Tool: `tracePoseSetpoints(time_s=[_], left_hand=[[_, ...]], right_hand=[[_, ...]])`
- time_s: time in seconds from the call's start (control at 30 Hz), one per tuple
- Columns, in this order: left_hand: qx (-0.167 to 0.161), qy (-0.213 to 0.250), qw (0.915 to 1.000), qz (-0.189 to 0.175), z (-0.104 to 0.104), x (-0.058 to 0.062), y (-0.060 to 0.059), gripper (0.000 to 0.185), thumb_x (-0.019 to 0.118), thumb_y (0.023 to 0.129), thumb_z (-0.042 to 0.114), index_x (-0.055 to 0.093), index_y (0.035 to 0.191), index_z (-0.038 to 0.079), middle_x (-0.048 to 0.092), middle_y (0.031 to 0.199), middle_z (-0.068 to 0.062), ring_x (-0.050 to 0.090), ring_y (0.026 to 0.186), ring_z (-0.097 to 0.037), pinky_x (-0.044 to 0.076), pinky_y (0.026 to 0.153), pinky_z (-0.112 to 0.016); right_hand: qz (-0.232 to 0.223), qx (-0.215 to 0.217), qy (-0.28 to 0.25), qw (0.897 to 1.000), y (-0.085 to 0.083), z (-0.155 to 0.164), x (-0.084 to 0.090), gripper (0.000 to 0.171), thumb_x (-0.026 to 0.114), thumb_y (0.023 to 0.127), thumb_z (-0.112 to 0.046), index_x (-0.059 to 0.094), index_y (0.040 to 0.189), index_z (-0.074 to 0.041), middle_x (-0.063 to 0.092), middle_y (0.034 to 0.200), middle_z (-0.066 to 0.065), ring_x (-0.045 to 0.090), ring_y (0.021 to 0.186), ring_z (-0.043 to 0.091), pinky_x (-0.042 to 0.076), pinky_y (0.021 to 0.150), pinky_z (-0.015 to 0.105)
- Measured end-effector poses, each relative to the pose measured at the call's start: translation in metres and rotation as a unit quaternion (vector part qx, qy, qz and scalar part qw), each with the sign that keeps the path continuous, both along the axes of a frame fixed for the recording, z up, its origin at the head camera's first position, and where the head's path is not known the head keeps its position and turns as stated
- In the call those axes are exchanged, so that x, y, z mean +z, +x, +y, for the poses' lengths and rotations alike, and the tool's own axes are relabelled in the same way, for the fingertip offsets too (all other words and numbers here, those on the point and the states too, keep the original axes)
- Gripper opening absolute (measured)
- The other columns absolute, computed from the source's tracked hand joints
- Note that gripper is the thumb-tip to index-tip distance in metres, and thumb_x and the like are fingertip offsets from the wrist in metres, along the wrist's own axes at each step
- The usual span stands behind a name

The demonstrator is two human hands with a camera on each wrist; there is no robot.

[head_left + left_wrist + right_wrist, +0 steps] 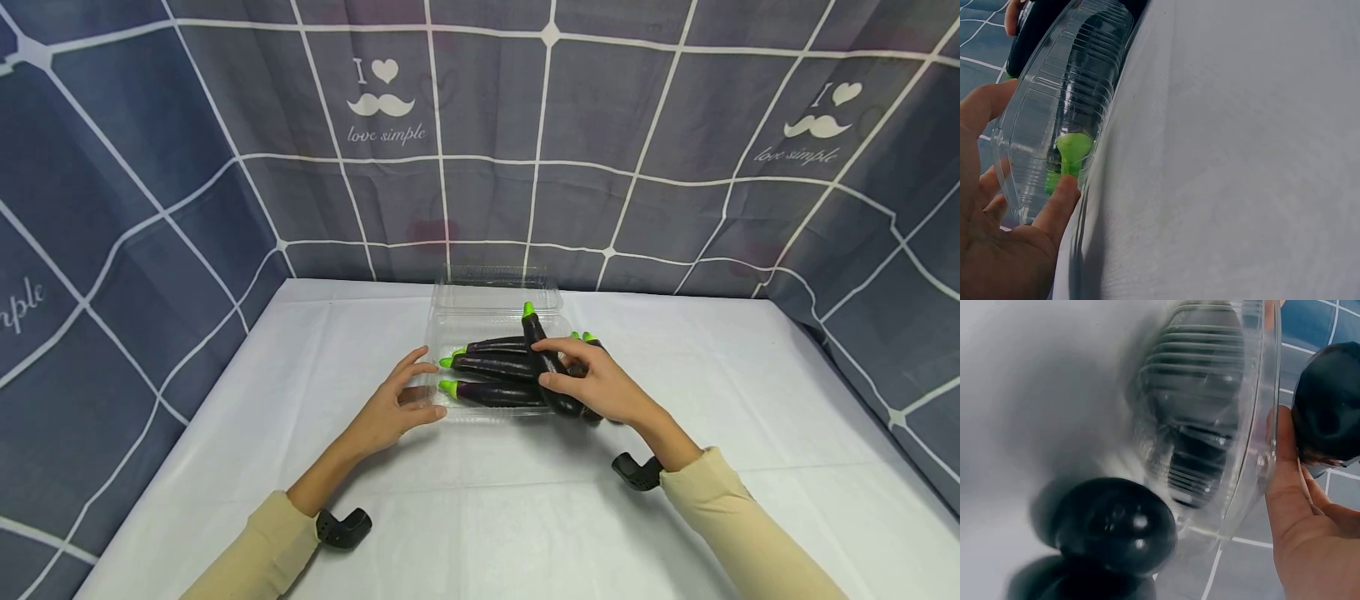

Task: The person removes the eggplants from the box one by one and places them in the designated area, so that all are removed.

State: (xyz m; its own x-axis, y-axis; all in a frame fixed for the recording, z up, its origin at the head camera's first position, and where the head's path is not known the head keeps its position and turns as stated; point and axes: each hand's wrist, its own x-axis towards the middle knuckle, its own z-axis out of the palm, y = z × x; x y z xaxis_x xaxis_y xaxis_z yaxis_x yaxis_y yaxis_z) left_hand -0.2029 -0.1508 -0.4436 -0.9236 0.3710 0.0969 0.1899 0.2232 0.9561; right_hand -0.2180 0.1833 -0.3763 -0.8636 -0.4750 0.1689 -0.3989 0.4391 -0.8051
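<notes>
A clear plastic clamshell tray stands open at the middle of the table, its lid folded back. Several dark purple eggplants with green stems lie in it, such as the front one. My right hand grips one eggplant that lies slanted across the others, stem pointing away. Its blunt end shows by my palm. My left hand touches the tray's left end with fingers and thumb spread. The thumb presses the tray wall by a green stem.
Another eggplant's blunt end rests on the white tablecloth just outside the tray's right side, under my right hand. Blue grid-patterned curtains wall in the table at the back and both sides.
</notes>
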Motion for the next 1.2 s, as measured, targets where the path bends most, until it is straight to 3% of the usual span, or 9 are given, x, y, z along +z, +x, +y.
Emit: tracePoseSetpoints(time_s=[0.1,0.3,0.57,0.9,1.2], left_hand=[[0.000,-0.001,1.0000,0.000,0.000,0.001,0.001,0.060,0.078,0.087,0.018,0.049,0.137,0.003,0.010,0.164,-0.002,0.045,0.130,-0.043,0.045,0.102,-0.046],[0.001,-0.001,1.0000,0.002,0.000,0.002,0.001,0.060,0.079,0.087,0.018,0.050,0.137,0.002,0.010,0.164,-0.003,0.045,0.130,-0.043,0.046,0.101,-0.046],[0.000,-0.003,1.0000,0.003,0.000,0.000,0.001,0.060,0.078,0.087,0.018,0.050,0.137,0.002,0.010,0.164,-0.005,0.044,0.130,-0.044,0.046,0.102,-0.045],[0.003,-0.003,1.0000,0.001,0.001,0.003,0.000,0.060,0.079,0.086,0.017,0.050,0.137,0.003,0.011,0.164,-0.003,0.045,0.130,-0.043,0.046,0.101,-0.045],[0.002,0.000,1.0000,0.000,0.001,0.001,0.000,0.060,0.079,0.086,0.017,0.050,0.137,0.003,0.010,0.164,-0.002,0.044,0.130,-0.044,0.046,0.101,-0.045]], right_hand=[[-0.006,-0.009,0.002,1.000,0.001,0.005,0.000,0.039,0.071,0.093,-0.026,0.063,0.131,-0.020,0.042,0.080,0.003,0.042,0.074,0.020,0.038,0.068,0.035],[-0.010,-0.016,0.001,1.000,0.004,0.013,0.000,0.040,0.071,0.093,-0.025,0.061,0.132,-0.021,0.047,0.081,0.005,0.044,0.072,0.020,0.039,0.067,0.034],[-0.012,-0.002,-0.017,1.000,0.006,0.021,-0.001,0.042,0.066,0.092,-0.013,0.060,0.134,-0.014,0.045,0.082,0.005,0.043,0.072,0.017,0.038,0.065,0.031],[-0.031,-0.015,-0.017,0.999,0.009,0.031,0.001,0.045,0.068,0.093,-0.016,0.058,0.137,-0.013,0.057,0.118,0.007,0.052,0.094,0.028,0.046,0.078,0.034],[-0.033,-0.035,-0.007,0.999,0.011,0.040,0.001,0.045,0.067,0.093,-0.018,0.058,0.137,-0.017,0.057,0.126,0.009,0.055,0.098,0.027,0.047,0.083,0.038]])
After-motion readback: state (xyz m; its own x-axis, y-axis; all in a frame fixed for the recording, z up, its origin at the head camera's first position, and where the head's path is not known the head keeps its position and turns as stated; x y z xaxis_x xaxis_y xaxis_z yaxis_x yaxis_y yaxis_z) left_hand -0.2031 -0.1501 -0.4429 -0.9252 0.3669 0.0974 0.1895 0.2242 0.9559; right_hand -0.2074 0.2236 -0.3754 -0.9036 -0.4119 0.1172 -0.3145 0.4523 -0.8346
